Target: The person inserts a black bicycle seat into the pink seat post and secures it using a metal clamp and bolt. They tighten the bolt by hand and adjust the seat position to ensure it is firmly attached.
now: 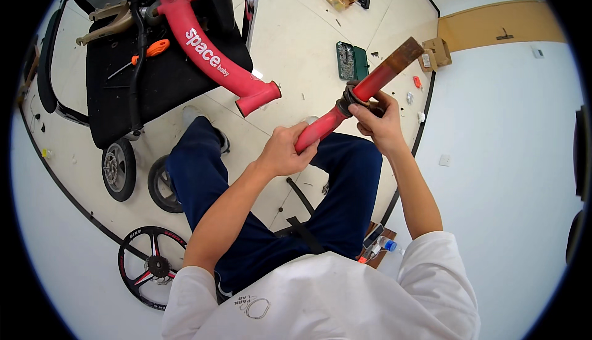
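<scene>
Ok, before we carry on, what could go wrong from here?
The right fingers are at the dark collar around the red tube and might get pinched if it slips.
The tube's brown end extends beyond the hold, so it could swing if the left hand loosens.
The red frame juts past the edge of the black seat, so a knock might tip it.
</scene>
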Demonstrator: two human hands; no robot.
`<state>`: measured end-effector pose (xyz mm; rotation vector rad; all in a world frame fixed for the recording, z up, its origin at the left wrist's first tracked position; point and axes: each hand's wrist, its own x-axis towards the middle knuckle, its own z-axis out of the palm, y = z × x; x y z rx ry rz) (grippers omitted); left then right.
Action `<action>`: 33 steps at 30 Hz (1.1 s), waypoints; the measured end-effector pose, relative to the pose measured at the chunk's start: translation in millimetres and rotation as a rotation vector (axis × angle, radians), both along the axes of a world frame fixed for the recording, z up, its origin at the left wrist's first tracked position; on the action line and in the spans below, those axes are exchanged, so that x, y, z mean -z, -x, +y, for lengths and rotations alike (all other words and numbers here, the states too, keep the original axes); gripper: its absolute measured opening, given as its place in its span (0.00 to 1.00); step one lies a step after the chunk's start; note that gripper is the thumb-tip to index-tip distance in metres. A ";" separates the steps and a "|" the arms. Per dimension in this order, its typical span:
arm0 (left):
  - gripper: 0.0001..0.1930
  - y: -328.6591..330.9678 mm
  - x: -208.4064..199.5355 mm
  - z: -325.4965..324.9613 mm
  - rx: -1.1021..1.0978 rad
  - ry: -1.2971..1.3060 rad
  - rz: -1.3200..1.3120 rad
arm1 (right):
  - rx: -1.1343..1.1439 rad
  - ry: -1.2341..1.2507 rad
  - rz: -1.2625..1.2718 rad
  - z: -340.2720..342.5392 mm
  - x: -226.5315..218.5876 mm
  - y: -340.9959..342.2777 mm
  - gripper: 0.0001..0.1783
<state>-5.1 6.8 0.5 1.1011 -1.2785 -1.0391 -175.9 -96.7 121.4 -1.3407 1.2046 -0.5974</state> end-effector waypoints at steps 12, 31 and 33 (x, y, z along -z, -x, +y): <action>0.07 1.1 -0.9 -4.2 -0.008 -0.003 -0.002 | -0.010 0.140 0.061 -11.4 -7.8 11.0 0.28; 0.08 11.1 8.3 -4.2 0.093 -0.008 -0.076 | -0.157 0.530 0.346 -65.7 -88.9 15.4 0.16; 0.08 11.4 8.6 -3.3 0.103 -0.013 -0.056 | -0.164 0.578 0.368 -63.7 -91.3 23.2 0.17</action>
